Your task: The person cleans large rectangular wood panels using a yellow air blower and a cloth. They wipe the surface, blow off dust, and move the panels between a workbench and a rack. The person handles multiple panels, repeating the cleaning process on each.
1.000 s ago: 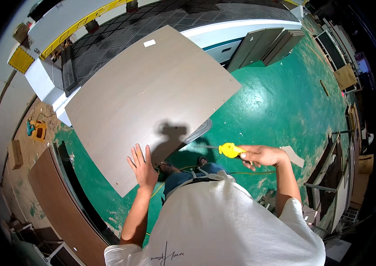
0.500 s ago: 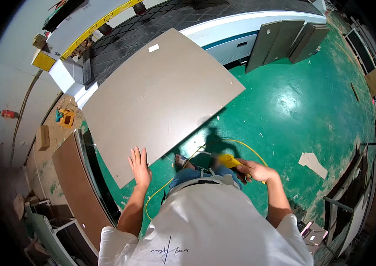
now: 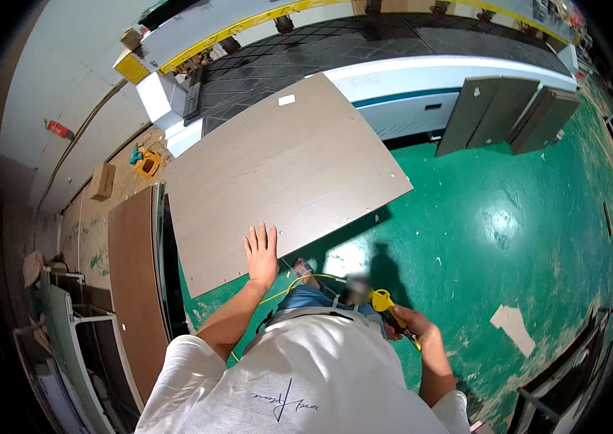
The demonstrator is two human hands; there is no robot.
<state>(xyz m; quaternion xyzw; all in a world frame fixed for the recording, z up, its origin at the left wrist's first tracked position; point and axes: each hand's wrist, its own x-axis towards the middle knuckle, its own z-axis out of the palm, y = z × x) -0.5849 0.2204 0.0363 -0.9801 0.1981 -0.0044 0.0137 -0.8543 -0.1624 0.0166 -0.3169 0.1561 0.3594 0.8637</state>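
Observation:
A large greyish-brown panel (image 3: 285,181) with a small white label lies partly over the dark bed of a machine, its near edge reaching toward me. My left hand (image 3: 261,253) rests flat on it by that edge, fingers spread. Lower down on the right, my right hand (image 3: 416,323) is wrapped around a yellow and black hand-held power tool (image 3: 382,299), held beside my leg and apart from the panel. The tool's front end is blurred, so its exact kind cannot be made out. A yellow hose or cord (image 3: 305,278) curves across in front of my legs.
The machine's dark bed (image 3: 393,37) runs along the back, with a yellow rail above. Brown panels (image 3: 491,112) lean on its white front. A reddish-brown board (image 3: 133,267) stands at left, near a yellow stool (image 3: 149,165). A torn pale sheet (image 3: 513,329) lies on the green floor.
The view has turned left, and the scene sits further right. My left hand has slid right along the panel's near edge. The tool in my right hand now hangs lower, tilted differently.

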